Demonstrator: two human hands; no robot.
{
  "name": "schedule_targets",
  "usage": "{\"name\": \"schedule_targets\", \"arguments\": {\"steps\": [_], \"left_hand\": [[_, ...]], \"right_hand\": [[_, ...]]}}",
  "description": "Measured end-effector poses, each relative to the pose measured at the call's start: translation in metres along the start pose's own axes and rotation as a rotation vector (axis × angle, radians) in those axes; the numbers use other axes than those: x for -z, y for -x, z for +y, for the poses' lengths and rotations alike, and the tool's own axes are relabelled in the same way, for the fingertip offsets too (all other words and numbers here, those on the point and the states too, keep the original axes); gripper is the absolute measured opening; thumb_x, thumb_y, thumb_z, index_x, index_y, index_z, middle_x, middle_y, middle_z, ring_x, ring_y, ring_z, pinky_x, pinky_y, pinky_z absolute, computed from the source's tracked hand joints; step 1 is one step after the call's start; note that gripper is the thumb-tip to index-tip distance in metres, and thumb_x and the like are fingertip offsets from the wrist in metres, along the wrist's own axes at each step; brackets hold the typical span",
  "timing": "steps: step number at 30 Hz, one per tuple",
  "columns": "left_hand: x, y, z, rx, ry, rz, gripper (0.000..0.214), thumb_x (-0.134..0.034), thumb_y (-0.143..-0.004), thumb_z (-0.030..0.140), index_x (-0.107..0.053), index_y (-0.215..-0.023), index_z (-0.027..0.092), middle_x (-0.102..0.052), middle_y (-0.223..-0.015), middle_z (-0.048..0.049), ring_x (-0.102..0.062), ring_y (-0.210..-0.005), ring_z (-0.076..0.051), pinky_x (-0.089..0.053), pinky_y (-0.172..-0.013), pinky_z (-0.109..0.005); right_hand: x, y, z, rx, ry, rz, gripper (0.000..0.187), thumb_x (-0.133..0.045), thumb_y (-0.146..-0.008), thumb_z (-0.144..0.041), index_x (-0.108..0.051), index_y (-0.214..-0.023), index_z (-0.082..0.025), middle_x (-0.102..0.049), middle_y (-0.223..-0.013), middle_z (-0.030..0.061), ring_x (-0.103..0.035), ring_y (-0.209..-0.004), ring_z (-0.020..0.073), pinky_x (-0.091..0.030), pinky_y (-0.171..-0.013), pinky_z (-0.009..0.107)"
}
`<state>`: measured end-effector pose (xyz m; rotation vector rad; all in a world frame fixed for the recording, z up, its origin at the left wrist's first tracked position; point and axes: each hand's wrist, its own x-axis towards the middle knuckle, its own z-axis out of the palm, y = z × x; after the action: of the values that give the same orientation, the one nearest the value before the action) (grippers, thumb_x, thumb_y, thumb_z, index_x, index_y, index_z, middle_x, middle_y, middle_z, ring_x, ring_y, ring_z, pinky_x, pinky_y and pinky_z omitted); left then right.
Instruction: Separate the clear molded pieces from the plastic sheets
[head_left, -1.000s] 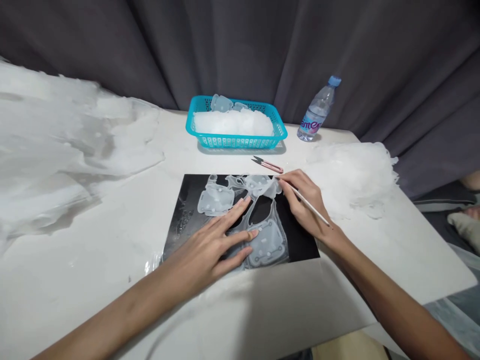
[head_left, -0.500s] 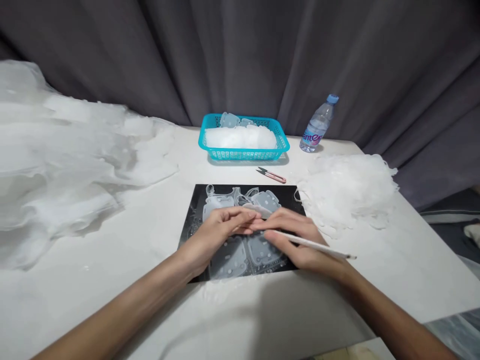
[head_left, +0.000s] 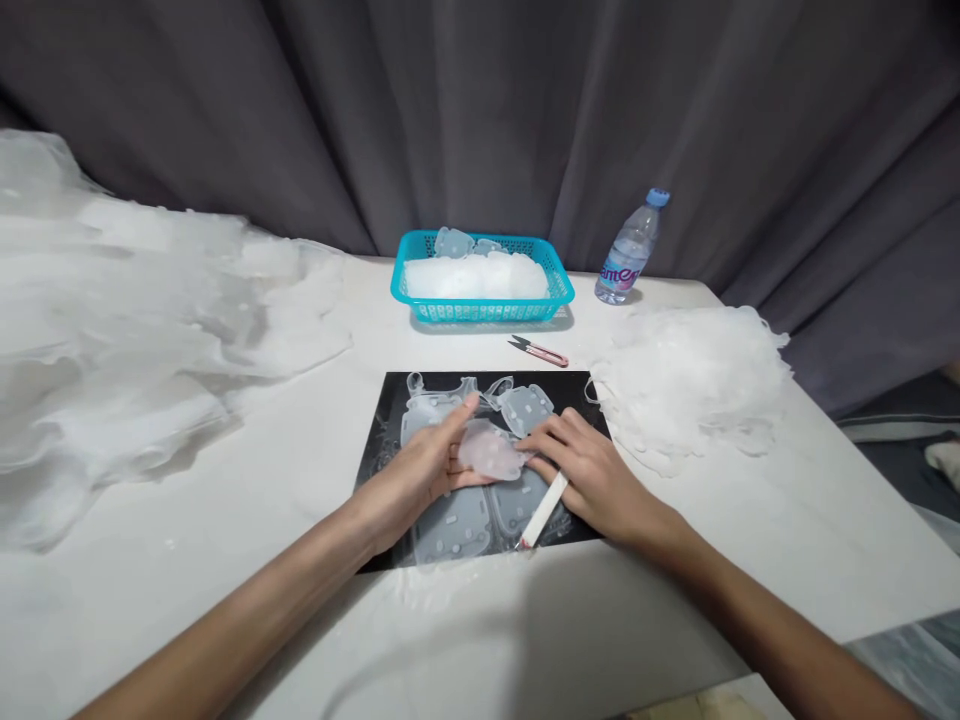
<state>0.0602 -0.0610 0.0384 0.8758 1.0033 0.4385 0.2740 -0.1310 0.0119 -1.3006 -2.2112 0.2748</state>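
Observation:
A thin translucent plastic piece [head_left: 491, 450] with a wavy outline lies across the fingers of my left hand [head_left: 427, 460], whose thumb is raised clear of it. My right hand [head_left: 589, 465] has its fingertips at the piece's right edge. Tucked in that same hand is a slim white stick-like tool [head_left: 545, 512], slanting down to the left with a reddish tip. Beneath both hands is a black mat [head_left: 375, 450]. More translucent pieces rest on it, including a rounded one [head_left: 454, 525] at the front left and another [head_left: 527, 408] at the back right.
Behind the mat are small thread snips [head_left: 538, 351] and a turquoise basket [head_left: 480, 312] of white translucent pieces. A water bottle [head_left: 632, 250] stands back right. Heaps of translucent sheets lie left [head_left: 150, 330] and right [head_left: 697, 380]. A grey curtain [head_left: 487, 110] hangs behind.
My left hand has turned palm-up, showing the piece. My right hand has turned over, and the white tool swung from pointing lower right to lower left.

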Motion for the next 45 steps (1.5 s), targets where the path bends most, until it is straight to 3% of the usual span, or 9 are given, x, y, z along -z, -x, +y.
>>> {"name": "schedule_targets", "arguments": {"steps": [4, 8, 14, 19, 25, 30, 33, 39, 45], "left_hand": [[0.002, 0.005, -0.006, -0.077, -0.067, -0.066, 0.029, -0.081, -0.088, 0.043, -0.081, -0.097, 0.016, -0.083, -0.101, -0.0082, -0.075, -0.097, -0.019, -0.056, -0.089, -0.024], [0.001, 0.008, -0.010, -0.135, 0.041, -0.143, 0.024, -0.074, -0.096, 0.036, -0.082, -0.106, 0.016, -0.083, -0.103, -0.0082, -0.075, -0.094, -0.016, -0.057, -0.089, -0.023], [-0.006, 0.011, -0.017, -0.184, 0.186, -0.103, 0.025, -0.075, -0.096, 0.034, -0.080, -0.115, 0.018, -0.082, -0.113, -0.0078, -0.075, -0.101, -0.017, -0.058, -0.098, -0.026], [-0.009, 0.014, -0.015, -0.202, 0.144, -0.036, 0.032, -0.082, -0.089, 0.038, -0.080, -0.113, 0.017, -0.082, -0.107, -0.0080, -0.076, -0.095, -0.018, -0.060, -0.090, -0.026], [-0.015, 0.014, -0.018, -0.188, 0.102, 0.047, 0.039, -0.095, -0.073, 0.036, -0.080, -0.101, 0.014, -0.082, -0.095, -0.0082, -0.075, -0.084, -0.019, -0.060, -0.079, -0.025], [-0.033, 0.034, -0.017, -0.006, 0.232, -0.055, 0.041, -0.095, -0.071, 0.033, -0.081, -0.102, 0.010, -0.082, -0.099, -0.0105, -0.073, -0.087, -0.017, -0.057, -0.083, -0.023], [-0.031, 0.039, -0.015, 0.051, 0.213, -0.091, 0.045, -0.094, -0.072, 0.033, -0.079, -0.109, 0.012, -0.081, -0.104, -0.0092, -0.072, -0.090, -0.016, -0.055, -0.085, -0.022], [-0.011, 0.025, -0.011, -0.129, -0.134, -0.062, 0.040, -0.086, -0.075, 0.035, -0.074, -0.108, 0.015, -0.077, -0.098, -0.0040, -0.066, -0.086, -0.017, -0.050, -0.078, -0.024], [-0.003, 0.020, -0.020, -0.304, -0.543, -0.001, 0.041, -0.074, -0.083, 0.050, -0.071, -0.103, 0.014, -0.071, -0.089, -0.0038, -0.058, -0.075, -0.018, -0.044, -0.068, -0.027]], "right_hand": [[0.006, 0.003, -0.002, -0.146, -0.224, 0.028, 0.016, -0.060, -0.103, -0.023, -0.065, -0.119, -0.024, -0.070, -0.104, 0.0071, -0.057, -0.095, 0.0235, -0.052, -0.086, 0.039], [0.012, 0.004, -0.003, -0.403, -0.462, -0.014, 0.019, -0.065, -0.097, -0.028, -0.062, -0.115, -0.023, -0.064, -0.093, 0.0015, -0.054, -0.078, 0.0165, -0.049, -0.071, 0.030], [0.005, -0.002, -0.008, -0.523, -0.691, -0.013, 0.027, -0.069, -0.095, -0.046, -0.065, -0.101, -0.020, -0.062, -0.092, 0.0005, -0.054, -0.069, 0.0117, -0.046, -0.063, 0.025], [0.008, -0.005, -0.013, -0.504, -0.731, 0.006, 0.028, -0.069, -0.095, -0.047, -0.074, -0.096, -0.020, -0.058, -0.081, 0.0006, -0.053, -0.071, 0.0146, -0.042, -0.059, 0.026], [0.011, -0.001, -0.014, -0.421, -0.568, 0.063, 0.011, -0.070, -0.094, -0.031, -0.075, -0.094, -0.022, -0.059, -0.084, 0.0007, -0.054, -0.071, 0.0143, -0.041, -0.065, 0.028], [-0.003, -0.004, -0.007, -0.421, -0.281, 0.131, 0.012, -0.064, -0.085, -0.009, -0.066, -0.082, -0.021, -0.069, -0.083, 0.0021, -0.059, -0.082, 0.0197, -0.042, -0.074, 0.032], [0.000, -0.006, -0.001, -0.446, -0.241, 0.085, 0.014, -0.065, -0.083, -0.008, -0.067, -0.083, -0.021, -0.072, -0.085, 0.0022, -0.060, -0.085, 0.0206, -0.043, -0.075, 0.032], [0.040, 0.003, 0.012, -0.287, -0.382, -0.180, 0.017, -0.065, -0.095, -0.020, -0.073, -0.109, -0.025, -0.074, -0.107, 0.0028, -0.057, -0.094, 0.0204, -0.044, -0.085, 0.034], [0.037, -0.012, 0.009, -0.309, -0.429, 0.025, 0.023, -0.063, -0.101, -0.034, -0.072, -0.120, -0.024, -0.072, -0.109, 0.0059, -0.053, -0.087, 0.0192, -0.044, -0.083, 0.035]]}}
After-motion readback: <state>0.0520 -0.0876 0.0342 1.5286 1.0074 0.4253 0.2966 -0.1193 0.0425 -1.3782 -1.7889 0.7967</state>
